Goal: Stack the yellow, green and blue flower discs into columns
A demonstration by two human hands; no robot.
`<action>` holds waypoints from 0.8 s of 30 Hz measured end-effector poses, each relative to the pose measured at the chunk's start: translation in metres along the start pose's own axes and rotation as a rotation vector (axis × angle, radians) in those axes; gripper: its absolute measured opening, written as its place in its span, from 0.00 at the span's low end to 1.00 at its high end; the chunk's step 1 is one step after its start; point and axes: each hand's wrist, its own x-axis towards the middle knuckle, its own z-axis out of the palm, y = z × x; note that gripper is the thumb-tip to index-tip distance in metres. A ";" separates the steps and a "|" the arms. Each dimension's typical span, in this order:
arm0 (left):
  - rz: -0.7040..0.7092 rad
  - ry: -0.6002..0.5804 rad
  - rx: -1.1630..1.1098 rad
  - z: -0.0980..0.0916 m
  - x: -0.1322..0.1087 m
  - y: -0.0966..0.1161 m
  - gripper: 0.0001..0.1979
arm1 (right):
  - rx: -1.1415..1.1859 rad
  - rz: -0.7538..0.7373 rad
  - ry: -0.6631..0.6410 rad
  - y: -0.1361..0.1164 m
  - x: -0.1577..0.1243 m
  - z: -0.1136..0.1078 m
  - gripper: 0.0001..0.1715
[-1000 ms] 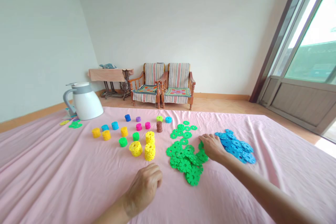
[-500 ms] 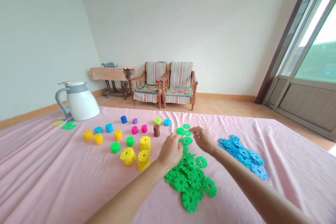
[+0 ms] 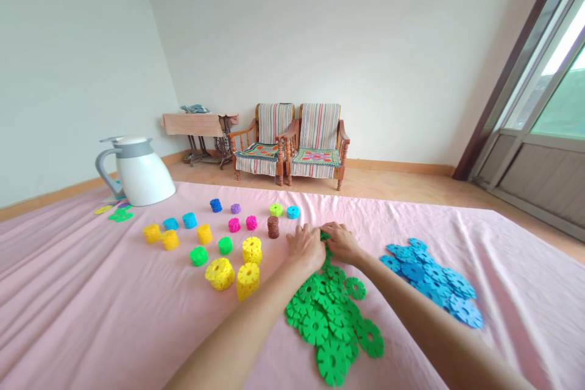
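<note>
My left hand (image 3: pixel 307 248) and my right hand (image 3: pixel 340 242) meet at the far end of the green pieces, fingers curled inward. Between them are a few flat, notched green discs (image 3: pixel 325 236), mostly hidden by the fingers. Both hands appear closed on these discs; the left fingertips are largely out of sight. Nearer me, below the wrists, lies a loose heap of green notched discs (image 3: pixel 336 311) overlapping one another. A brown stack of discs (image 3: pixel 273 227) stands just left of my left hand.
Yellow stacks (image 3: pixel 248 281) and other small coloured stacks stand to the left on the pink cloth (image 3: pixel 137 304). A blue disc heap (image 3: pixel 432 280) lies right of my right forearm. At the far left is a white jug (image 3: pixel 145 178). Two wooden chairs (image 3: pixel 317 134) stand beyond.
My hands have come together over the far green discs, the right moving left and the left slightly right. Discs that lay visible there are now mostly covered. The view has shifted slightly.
</note>
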 end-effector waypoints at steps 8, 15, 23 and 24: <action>0.100 -0.046 -0.033 -0.026 -0.075 0.000 0.13 | 0.084 -0.162 -0.037 -0.032 -0.063 -0.010 0.30; 0.232 -0.038 -0.125 -0.042 -0.128 -0.016 0.18 | 0.286 -0.237 0.073 -0.056 -0.122 -0.020 0.27; 0.396 0.154 -0.249 -0.029 -0.159 -0.027 0.16 | 0.173 -0.015 0.349 -0.018 -0.192 -0.018 0.14; 0.404 0.168 -0.258 -0.027 -0.160 -0.027 0.15 | 0.153 -0.010 0.345 -0.013 -0.198 -0.017 0.13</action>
